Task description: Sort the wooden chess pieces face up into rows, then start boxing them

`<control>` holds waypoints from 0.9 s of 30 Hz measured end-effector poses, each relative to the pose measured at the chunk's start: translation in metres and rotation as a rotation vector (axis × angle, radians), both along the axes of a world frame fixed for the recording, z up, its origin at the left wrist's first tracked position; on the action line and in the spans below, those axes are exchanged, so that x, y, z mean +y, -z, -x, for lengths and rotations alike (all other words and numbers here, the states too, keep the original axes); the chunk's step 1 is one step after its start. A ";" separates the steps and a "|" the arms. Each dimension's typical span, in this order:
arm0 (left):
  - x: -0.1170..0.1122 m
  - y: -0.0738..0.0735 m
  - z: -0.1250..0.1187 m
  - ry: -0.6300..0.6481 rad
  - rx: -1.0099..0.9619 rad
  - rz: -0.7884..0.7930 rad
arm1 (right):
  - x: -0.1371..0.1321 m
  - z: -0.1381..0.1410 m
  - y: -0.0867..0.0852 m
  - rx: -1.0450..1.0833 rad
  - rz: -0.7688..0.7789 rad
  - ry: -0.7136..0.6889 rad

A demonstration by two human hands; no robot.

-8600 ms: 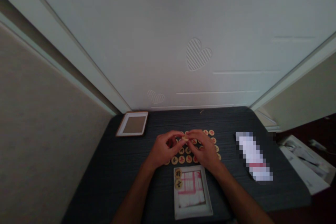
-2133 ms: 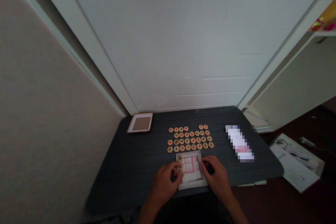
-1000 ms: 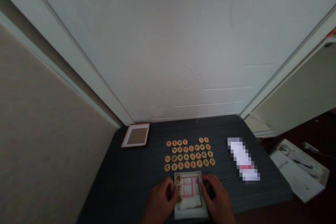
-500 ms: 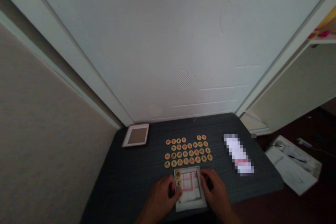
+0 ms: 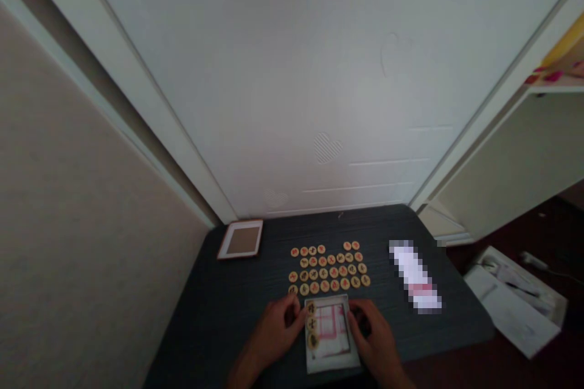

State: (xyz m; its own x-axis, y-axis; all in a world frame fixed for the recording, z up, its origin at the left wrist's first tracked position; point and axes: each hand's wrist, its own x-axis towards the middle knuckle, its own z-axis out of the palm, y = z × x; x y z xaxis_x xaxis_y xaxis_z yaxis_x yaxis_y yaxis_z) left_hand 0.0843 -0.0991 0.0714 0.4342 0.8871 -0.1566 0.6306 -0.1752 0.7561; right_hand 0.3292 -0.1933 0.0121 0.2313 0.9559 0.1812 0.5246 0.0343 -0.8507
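A shallow white box (image 5: 332, 360) with a red-lined sheet inside lies at the near edge of the dark table (image 5: 219, 316). Three round wooden game pieces (image 5: 312, 324) sit in a column along its left side. My left hand (image 5: 276, 334) rests at the box's upper left corner with its fingers curled; I cannot see anything in them. My right hand (image 5: 373, 335) has its fingers curled against the box's right edge. Several rows of wooden pieces (image 5: 329, 270) with red and dark marks lie on the table just beyond the box.
A white-rimmed lid (image 5: 240, 239) lies at the table's far left corner. A blurred white oblong thing (image 5: 415, 276) lies on the right. A white door panel stands behind the table. White items (image 5: 515, 304) lie on the floor to the right.
The column in the box now shows three pieces where two showed at first. My hands have come from the rows of pieces down to the box's sides. My left hand has shifted slightly left.
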 end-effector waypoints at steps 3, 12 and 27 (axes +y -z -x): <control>0.020 -0.003 -0.006 -0.107 -0.082 -0.065 | 0.002 -0.005 -0.002 0.001 0.010 -0.005; 0.107 -0.019 -0.028 -0.054 -0.133 -0.203 | 0.004 -0.014 0.001 0.004 -0.040 -0.007; 0.171 -0.011 -0.058 0.200 0.104 -0.214 | 0.012 -0.009 0.017 -0.162 -0.022 -0.027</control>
